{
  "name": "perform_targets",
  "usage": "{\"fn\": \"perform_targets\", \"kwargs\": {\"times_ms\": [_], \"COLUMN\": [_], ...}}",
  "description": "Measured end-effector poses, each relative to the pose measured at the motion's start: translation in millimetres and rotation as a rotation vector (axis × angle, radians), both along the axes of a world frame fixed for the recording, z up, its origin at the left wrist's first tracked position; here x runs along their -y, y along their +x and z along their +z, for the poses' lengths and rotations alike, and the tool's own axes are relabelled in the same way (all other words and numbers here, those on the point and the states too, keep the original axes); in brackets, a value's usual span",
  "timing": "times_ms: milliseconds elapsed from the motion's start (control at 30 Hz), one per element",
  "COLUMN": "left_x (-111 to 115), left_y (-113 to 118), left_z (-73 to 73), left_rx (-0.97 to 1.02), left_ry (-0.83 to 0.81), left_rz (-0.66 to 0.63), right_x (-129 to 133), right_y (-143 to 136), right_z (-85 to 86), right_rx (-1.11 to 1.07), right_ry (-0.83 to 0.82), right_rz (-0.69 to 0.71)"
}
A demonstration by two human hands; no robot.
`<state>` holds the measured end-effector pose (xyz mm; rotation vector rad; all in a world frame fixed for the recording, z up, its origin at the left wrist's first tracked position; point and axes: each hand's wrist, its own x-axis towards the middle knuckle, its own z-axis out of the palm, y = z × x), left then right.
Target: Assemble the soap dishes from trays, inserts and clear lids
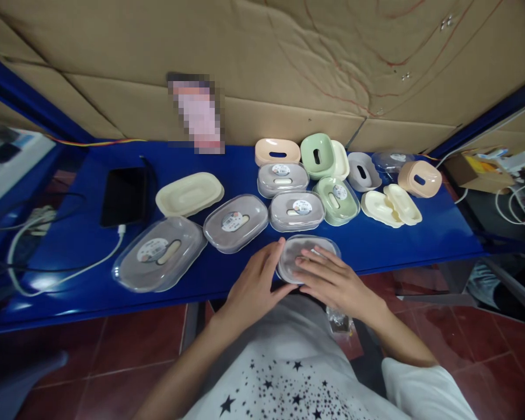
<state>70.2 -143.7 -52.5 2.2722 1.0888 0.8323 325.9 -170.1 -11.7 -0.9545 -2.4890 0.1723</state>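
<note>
A grey oval dish with a clear lid [291, 249] lies at the table's front edge, in front of my body. My left hand [259, 280] is at its left side, fingers extended, the thumb by the dish's front edge. Across the lid lies my right hand [332, 280], its fingers spread flat on top and covering much of it. Just behind are another lidded grey dish [297, 211] and a lidded green dish [338, 201]. Two more lidded grey dishes, one nearer [236, 223] and one farther left [160, 254], rest left of my hands.
On the blue table [402, 256], a cream tray [189, 195] and a black phone [123, 196] with a white cable lie left. Peach [420, 178], green [317, 155] and grey [364, 171] slotted parts stand at the back, with cream pieces [382, 209] to the right.
</note>
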Motion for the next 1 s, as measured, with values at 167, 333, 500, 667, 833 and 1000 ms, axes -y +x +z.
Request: {"fn": "perform_targets", "kwargs": {"times_ms": [167,333,500,667,833,1000], "left_x": [-2.6,-4.6,-2.6,0.3,1.4,-1.1], "left_y": [-1.6,-1.0,0.3,2.2,5.7,20.2], "left_z": [0.9,-0.9,-0.6,0.0,4.1,10.3], "left_rx": [-0.001,-0.007,-0.016,-0.067,-0.133,-0.117], "left_ry": [-0.018,-0.025,0.009,0.124,0.336,0.378], "left_rz": [-0.036,-0.021,0.022,0.036,-0.035,-0.036], "right_x": [-0.5,-7.0,0.7,6.0,-13.4,-48.2], "right_y": [-5.9,-7.8,1.2,41.1,107.4,112.7], "right_z": [-7.0,-19.5,-37.7,-34.7,-10.5,17.0], "right_rx": [0.020,0.088,0.061,0.004,-0.043,-0.031], "right_ry": [0.078,0.190,0.161,-0.018,0.087,0.047], "right_rz": [0.029,-0.022,-0.228,-0.306,-0.725,-0.665]}}
